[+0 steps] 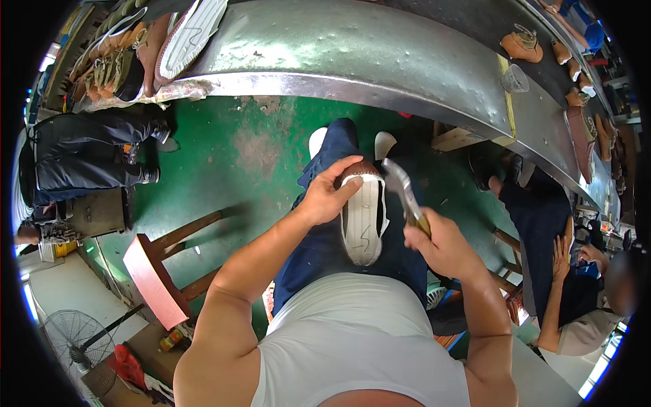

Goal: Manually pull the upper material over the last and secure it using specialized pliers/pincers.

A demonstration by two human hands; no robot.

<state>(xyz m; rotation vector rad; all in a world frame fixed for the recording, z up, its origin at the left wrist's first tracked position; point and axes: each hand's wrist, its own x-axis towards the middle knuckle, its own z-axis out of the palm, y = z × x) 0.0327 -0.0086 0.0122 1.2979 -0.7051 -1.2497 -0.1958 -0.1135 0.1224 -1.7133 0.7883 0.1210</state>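
An unfinished shoe (364, 224) rests bottom up on my lap, its pale underside marked with a dark squiggle and its brown toe pointing away from me. My left hand (330, 193) grips it at the toe, thumb on the underside and fingers round the brown edge. In my right hand (441, 244) is a hammer (407, 193), held by its wooden handle. The metal head is slightly blurred, just to the right of the toe and seemingly apart from it.
A metal-topped bench (305, 51) curves across ahead, with shoe uppers (112, 61) piled at its left and more shoes (522, 46) at its right. A stool (159, 281) and a fan (78, 336) stand left. Other people sit at both sides, one with a hand (560, 261) on their leg.
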